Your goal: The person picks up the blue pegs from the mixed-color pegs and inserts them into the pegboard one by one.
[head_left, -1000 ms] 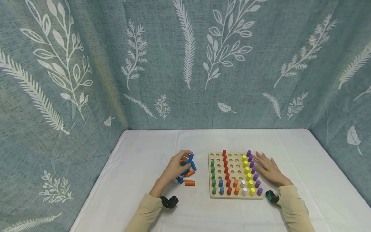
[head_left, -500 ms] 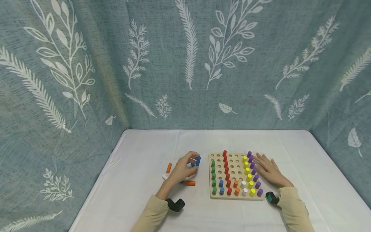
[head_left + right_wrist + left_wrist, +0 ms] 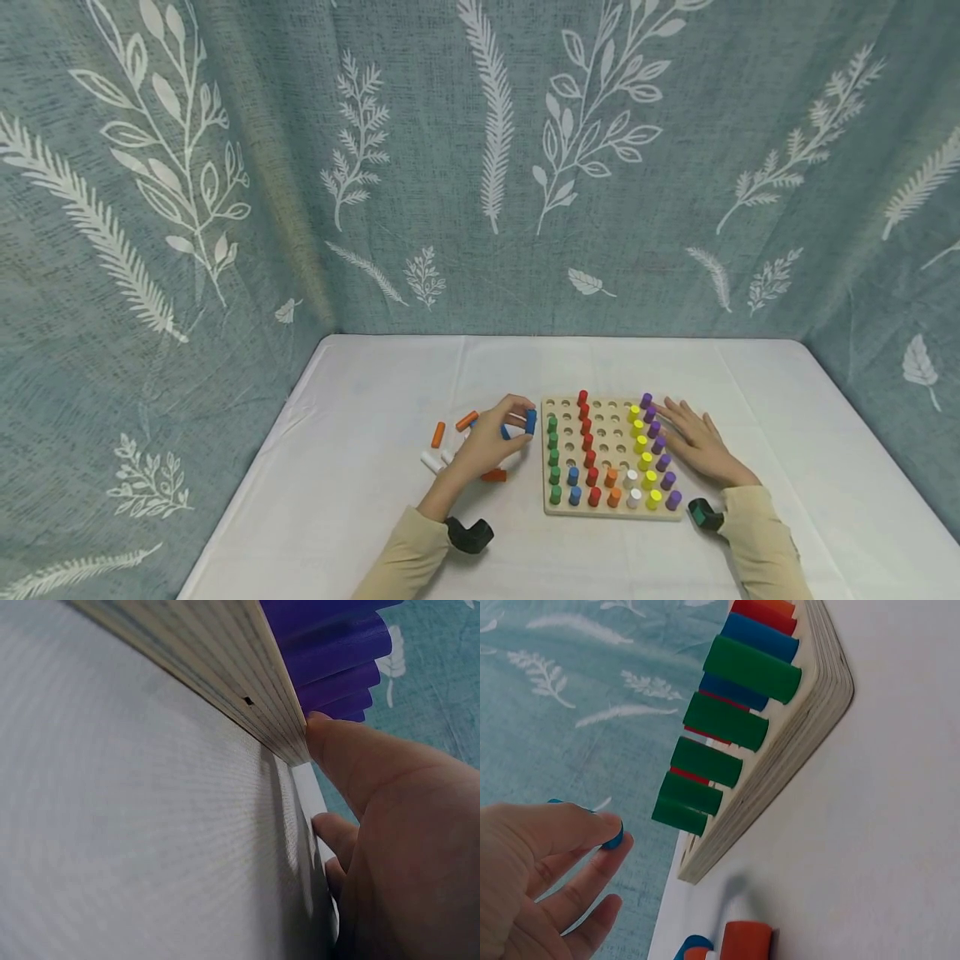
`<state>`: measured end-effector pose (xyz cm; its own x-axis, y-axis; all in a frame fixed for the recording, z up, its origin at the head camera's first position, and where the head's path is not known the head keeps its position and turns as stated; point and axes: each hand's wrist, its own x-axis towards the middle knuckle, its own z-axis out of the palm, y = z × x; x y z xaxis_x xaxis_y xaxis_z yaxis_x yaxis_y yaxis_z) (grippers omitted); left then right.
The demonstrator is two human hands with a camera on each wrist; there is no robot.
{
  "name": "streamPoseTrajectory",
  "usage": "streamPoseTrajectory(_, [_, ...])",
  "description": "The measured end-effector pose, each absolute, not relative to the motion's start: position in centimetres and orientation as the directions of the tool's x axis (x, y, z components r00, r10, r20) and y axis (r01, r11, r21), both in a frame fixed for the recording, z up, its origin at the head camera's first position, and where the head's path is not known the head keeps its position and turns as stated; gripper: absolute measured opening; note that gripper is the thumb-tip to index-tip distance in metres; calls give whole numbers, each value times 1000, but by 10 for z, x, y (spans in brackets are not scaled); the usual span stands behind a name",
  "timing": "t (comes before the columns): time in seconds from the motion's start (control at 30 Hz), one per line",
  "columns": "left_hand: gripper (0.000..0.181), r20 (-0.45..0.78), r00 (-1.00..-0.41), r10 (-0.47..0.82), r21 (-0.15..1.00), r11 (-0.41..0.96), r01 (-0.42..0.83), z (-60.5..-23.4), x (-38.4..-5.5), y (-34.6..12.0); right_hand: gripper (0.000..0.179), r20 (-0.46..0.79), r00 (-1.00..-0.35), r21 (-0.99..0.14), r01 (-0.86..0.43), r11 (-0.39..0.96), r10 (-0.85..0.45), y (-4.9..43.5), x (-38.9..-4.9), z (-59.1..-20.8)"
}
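Broadly, by size:
Worktop (image 3: 360, 500): white cloth under both hands.
Peg board (image 3: 558, 507): wooden, lying between the two hands, with green, red, blue, orange, white, yellow and purple pegs upright in its holes.
Right hand (image 3: 693, 442): fingers straight and spread, flat on the worktop, thumb touching the board's right edge beside the purple pegs (image 3: 658, 442).
Left hand (image 3: 491, 442): fingers curled, pinching the blue peg (image 3: 530, 421) upright, just left of the board's green column.
Loose pegs (image 3: 438, 434): orange, white and blue, lying around and behind the left fingers.
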<state>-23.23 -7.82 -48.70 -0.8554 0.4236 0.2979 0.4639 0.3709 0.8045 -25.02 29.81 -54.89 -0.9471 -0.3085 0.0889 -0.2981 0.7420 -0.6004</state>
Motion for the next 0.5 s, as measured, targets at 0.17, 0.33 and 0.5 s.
streamPoseTrajectory(0.17, [39,275,-861,428,829,348,438,-488,-233,-74,56,65,-952,-604,-276,748,-299,297,-249,-547])
streamPoseTrajectory(0.33, [38,247,-869,428,865,307,397,-489,-233,-69,56,54,-954,-601,-268,753,-296,295,-248,-545])
streamPoseTrajectory(0.5, [40,236,-873,427,877,293,381,-483,-230,-63,56,65,-954,-603,-271,750,-293,294,-247,-544])
